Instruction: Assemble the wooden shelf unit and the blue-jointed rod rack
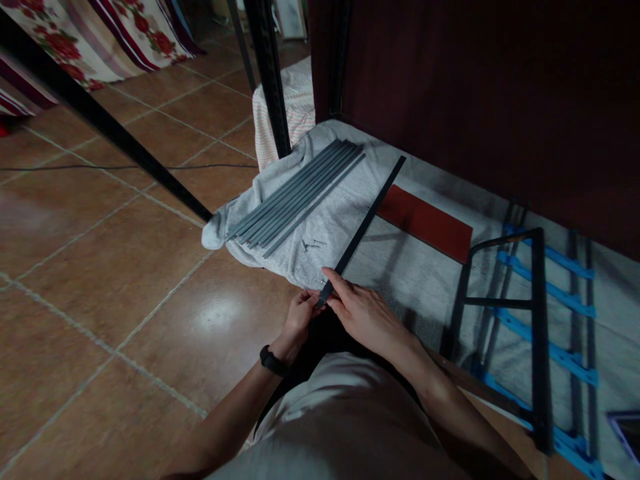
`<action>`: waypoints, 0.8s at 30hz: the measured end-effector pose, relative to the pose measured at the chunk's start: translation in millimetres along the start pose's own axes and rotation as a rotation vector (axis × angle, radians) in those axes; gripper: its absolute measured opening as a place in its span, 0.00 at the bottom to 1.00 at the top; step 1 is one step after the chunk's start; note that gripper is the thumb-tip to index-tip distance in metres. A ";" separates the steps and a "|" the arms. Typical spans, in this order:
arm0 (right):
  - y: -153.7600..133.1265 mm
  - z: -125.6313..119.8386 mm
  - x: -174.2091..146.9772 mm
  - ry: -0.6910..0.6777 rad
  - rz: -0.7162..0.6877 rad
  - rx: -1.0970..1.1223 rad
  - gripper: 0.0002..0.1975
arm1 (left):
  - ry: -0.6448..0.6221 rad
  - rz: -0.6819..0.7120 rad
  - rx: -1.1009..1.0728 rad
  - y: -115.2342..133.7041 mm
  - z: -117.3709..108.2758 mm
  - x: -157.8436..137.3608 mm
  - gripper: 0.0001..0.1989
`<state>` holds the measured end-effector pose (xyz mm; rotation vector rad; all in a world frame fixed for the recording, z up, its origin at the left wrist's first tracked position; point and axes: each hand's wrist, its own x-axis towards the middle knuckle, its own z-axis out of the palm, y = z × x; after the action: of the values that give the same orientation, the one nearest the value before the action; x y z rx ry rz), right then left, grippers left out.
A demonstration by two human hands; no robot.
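A long dark flat bar points away from me, its near end between my hands. My left hand, with a black band on the wrist, pinches that near end from the left. From the right, my right hand grips the same end, index finger stretched along the bar's edge. A tiny shiny screw shows at the bar close to that fingertip; its exact seating is too small to tell. Several loose screws lie on the grey cloth just beyond my hands.
Several grey rods lie side by side on the cloth. A reddish-brown board is right of the bar. Further right stand a black frame and blue slotted strips. Black posts rise at left; a dark panel stands behind.
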<state>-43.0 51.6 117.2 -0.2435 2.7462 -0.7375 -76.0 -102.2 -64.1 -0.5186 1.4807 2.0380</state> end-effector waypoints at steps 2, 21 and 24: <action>-0.9 -0.8 -0.2 0.006 0.006 0.000 0.27 | -0.002 -0.010 0.001 0.6 -0.1 -1.4 0.20; -0.3 -0.6 -0.5 0.000 0.001 0.025 0.27 | -0.010 0.024 0.005 1.8 2.1 -2.2 0.19; -1.1 -0.7 -1.1 0.000 0.008 0.019 0.27 | -0.016 0.035 0.010 5.3 2.3 -3.0 0.18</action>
<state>-42.0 51.3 118.5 -0.2279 2.7371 -0.7613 -77.1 -101.9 -57.7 -0.4747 1.4999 2.0559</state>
